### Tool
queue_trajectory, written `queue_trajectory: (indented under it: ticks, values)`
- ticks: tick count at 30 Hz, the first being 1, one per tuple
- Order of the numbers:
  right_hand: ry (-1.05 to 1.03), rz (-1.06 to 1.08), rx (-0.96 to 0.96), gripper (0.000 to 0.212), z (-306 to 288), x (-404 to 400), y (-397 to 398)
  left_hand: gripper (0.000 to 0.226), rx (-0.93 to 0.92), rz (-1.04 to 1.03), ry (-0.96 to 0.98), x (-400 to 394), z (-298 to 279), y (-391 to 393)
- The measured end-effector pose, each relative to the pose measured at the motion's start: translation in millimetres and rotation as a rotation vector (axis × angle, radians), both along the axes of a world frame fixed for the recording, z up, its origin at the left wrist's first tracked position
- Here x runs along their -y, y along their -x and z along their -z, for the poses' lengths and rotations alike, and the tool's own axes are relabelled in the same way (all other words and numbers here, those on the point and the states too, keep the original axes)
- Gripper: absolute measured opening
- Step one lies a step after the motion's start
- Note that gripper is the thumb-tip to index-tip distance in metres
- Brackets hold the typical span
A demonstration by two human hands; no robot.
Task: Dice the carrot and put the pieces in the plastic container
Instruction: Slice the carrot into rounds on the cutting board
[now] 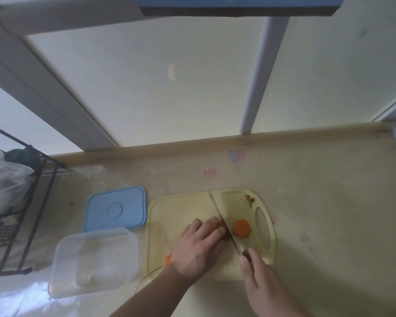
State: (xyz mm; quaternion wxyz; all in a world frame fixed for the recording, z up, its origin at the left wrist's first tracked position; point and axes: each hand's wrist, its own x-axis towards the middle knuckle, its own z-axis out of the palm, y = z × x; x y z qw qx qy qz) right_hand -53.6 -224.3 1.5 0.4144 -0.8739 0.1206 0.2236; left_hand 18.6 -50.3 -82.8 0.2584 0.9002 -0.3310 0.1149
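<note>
An orange carrot (168, 259) lies across the pale yellow cutting board (169, 216); my left hand (198, 245) grips it and hides most of it, with the thin tip and root showing at the wrist. My right hand (261, 277) grips the handle of a knife (223, 221), whose blade is set down right beside my left fingertips. A cut carrot chunk (241, 228) lies just right of the blade. The clear plastic container (94, 261) stands open to the left of the board.
The container's blue lid (115, 208) lies flat behind it. A black wire rack (21, 202) with plastic bags stands at the far left. A small scrap of peel (249, 199) sits near the board's handle hole. A wall rises behind the counter.
</note>
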Motion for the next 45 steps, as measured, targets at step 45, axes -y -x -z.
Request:
queue_trajectory:
  ticks: [45]
  values:
    - [-0.050,0.012,0.057,0.017,-13,-15,-17,0.022,0.021,-0.023,0.080,-1,8,3]
